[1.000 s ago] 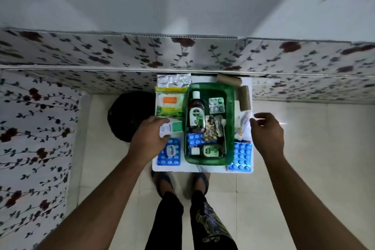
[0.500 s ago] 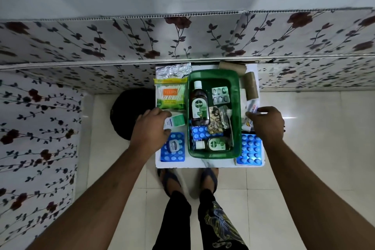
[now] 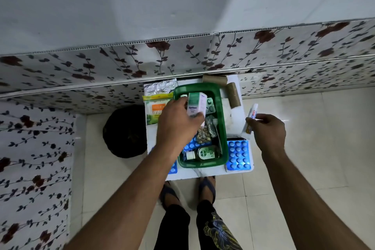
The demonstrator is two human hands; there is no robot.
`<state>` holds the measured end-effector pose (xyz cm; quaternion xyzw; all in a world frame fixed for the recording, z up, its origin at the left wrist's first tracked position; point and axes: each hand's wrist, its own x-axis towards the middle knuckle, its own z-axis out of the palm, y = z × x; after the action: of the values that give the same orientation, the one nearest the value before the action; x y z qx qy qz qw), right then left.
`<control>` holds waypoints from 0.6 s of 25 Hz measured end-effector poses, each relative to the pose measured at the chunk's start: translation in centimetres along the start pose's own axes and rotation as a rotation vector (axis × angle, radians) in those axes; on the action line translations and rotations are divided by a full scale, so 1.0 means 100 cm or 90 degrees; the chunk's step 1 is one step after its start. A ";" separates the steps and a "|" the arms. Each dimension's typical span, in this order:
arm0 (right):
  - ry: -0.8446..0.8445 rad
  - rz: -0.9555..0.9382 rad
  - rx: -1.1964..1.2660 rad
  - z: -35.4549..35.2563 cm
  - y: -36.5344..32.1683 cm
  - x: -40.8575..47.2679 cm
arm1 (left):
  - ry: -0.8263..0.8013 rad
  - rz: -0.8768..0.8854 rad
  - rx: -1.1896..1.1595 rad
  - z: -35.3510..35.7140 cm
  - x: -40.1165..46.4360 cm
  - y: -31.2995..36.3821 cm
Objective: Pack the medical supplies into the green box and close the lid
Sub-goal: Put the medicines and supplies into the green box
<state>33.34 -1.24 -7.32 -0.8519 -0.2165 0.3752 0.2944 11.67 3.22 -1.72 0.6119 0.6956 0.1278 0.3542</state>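
The left hand [image 3: 178, 126] is clamped on a small white-and-green cardboard carton [image 3: 196, 103] above the green plastic box [image 3: 222, 128] on the white table [image 3: 236, 115]; the right hand [image 3: 267, 130], right of the box, pinches a white tube [image 3: 251, 116]. The box looks crowded already, so the carton may sit too high and block the lid.

A small white table [image 3: 235, 126] stands on a pale tiled floor against a flower-patterned wall. Directly on the table sits an open green plastic box [image 3: 222, 128] near the middle. To its left lie a silver foil blister sheet [image 3: 160, 87] and a yellow-and-green packet of cotton buds [image 3: 155, 109]. Two brown cardboard tubes [image 3: 233, 97] lie at the far right corner. A blue blister sheet of round tablets [image 3: 238, 155] lies at the near right, just beside the box.
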 end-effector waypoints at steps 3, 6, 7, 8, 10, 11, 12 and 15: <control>-0.009 -0.026 0.063 -0.006 -0.007 -0.002 | -0.026 -0.051 0.034 0.047 0.029 0.014; -0.027 -0.050 0.094 -0.008 -0.014 -0.003 | -0.033 -0.079 0.037 0.071 0.042 0.016; -0.032 -0.058 0.097 -0.008 -0.015 -0.003 | -0.036 -0.083 0.034 0.075 0.045 0.015; -0.038 -0.061 0.095 -0.009 -0.015 -0.003 | -0.039 -0.086 0.030 0.077 0.047 0.014; -0.049 -0.062 0.089 -0.010 -0.015 -0.004 | -0.041 -0.089 0.025 0.079 0.050 0.007; -0.053 -0.061 0.087 -0.009 -0.015 -0.005 | -0.040 -0.091 0.015 0.079 0.051 0.005; -0.057 -0.062 0.085 -0.007 -0.016 -0.008 | -0.041 -0.094 -0.009 0.078 0.050 0.004; -0.067 -0.074 0.069 0.001 -0.023 -0.016 | -0.048 -0.110 -0.089 0.073 0.049 0.004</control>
<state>31.94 -0.49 -5.02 -0.7998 -0.2602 0.4131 0.3492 16.76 6.06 -8.35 0.5275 0.7216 0.1219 0.4314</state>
